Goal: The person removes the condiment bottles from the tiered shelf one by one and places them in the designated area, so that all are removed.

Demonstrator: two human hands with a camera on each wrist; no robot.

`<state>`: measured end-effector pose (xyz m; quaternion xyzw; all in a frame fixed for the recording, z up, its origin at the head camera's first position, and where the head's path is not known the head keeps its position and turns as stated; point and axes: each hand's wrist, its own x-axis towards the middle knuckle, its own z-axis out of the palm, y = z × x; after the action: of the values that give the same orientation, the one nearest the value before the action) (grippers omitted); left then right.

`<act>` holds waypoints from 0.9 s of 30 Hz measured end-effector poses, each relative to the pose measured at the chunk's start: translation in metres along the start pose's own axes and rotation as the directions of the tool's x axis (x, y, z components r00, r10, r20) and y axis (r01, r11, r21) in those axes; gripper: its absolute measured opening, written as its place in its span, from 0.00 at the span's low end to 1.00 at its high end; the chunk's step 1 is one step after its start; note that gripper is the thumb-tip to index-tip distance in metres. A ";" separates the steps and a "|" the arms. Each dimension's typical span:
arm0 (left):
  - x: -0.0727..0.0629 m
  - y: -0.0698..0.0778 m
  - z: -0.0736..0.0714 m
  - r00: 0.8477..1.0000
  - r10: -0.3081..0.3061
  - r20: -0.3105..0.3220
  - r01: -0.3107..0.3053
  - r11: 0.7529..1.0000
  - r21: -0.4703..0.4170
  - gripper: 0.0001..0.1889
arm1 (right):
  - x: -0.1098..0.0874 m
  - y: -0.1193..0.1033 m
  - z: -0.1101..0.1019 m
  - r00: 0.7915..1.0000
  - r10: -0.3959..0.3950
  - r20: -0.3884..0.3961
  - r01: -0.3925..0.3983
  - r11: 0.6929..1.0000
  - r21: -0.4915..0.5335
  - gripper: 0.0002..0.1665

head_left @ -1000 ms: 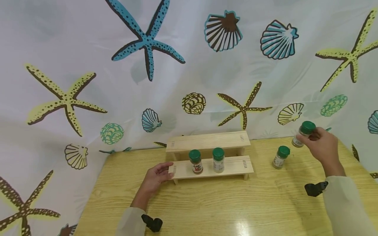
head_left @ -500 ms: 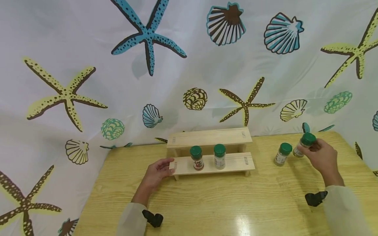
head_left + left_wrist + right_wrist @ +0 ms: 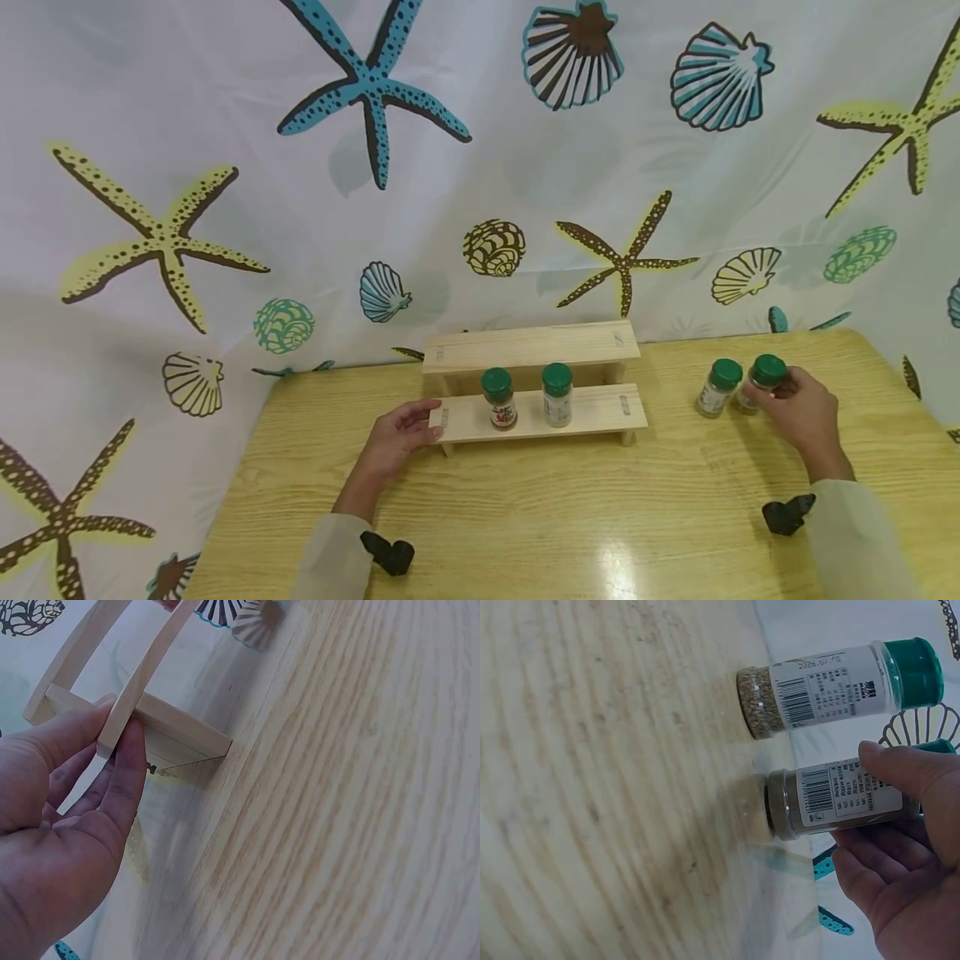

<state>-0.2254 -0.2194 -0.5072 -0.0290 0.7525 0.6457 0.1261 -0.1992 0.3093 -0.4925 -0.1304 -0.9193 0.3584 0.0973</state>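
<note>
A two-step wooden rack point(image 3: 592, 408) stands at the back of the table. My left hand point(image 3: 401, 437) pinches the left end of its lower step; the left wrist view shows thumb and fingers point(image 3: 129, 761) on either side of the board. Two green-capped spice jars stand on that step, a reddish one point(image 3: 501, 412) and a paler one point(image 3: 557, 408). To the right, my right hand point(image 3: 798, 412) holds a spice jar of fine brownish powder point(image 3: 784, 802) between thumb and fingers, its base close to the tabletop. Beside it stands another spice jar with coarse tan grains point(image 3: 759, 705).
The wooden table point(image 3: 525, 517) stretches in front of the rack. A white cloth with starfish and shell prints point(image 3: 480, 183) hangs behind the table's back edge. The rack's upper step point(image 3: 528, 346) lies close to the cloth.
My right hand has brought its spice jar down and left, beside the standing jar at the right. The left hand keeps its grip on the rack, and the head view has shifted slightly.
</note>
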 end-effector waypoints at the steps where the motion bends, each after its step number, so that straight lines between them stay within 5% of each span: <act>1: 0.000 0.000 0.000 1.000 -0.001 -0.001 0.001 1.000 0.000 0.26 | 0.000 0.001 0.001 1.000 0.000 -0.002 0.000 1.000 -0.002 0.31; 27: 0.001 0.000 0.000 1.000 -0.006 -0.015 0.006 1.000 -0.008 0.27 | -0.003 0.002 -0.004 0.997 0.027 0.071 -0.028 1.000 0.010 0.39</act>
<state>-0.2260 -0.2195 -0.5075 -0.0368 0.7508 0.6481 0.1223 -0.1951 0.3121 -0.4915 -0.1297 -0.9182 0.3693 0.0607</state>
